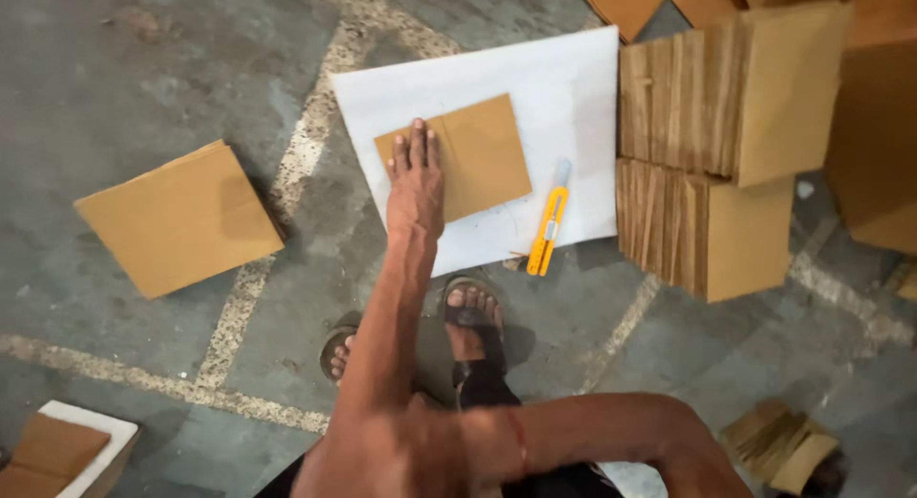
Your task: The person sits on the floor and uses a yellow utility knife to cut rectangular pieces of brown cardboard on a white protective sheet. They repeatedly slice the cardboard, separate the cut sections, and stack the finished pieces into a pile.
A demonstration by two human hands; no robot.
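My left hand (415, 188) lies flat, palm down, on the left part of a square brown cardboard piece (482, 159). The piece rests on a white board (564, 87) laid on the floor. A yellow utility knife (549, 226) lies on the board's lower right corner, apart from the hand. My right forearm crosses the bottom of the view with a red thread at the wrist. My right hand (473, 445) is tucked against my left arm, its fingers hidden. My sandalled feet (470, 317) stand just below the board.
Stacks of upright cardboard pieces (707, 145) stand right of the board, with more sheets behind them. A flat pile of cardboard squares (181, 216) lies to the left. A white tray with cardboard (67, 445) sits bottom left, and a small bundle (778, 445) bottom right.
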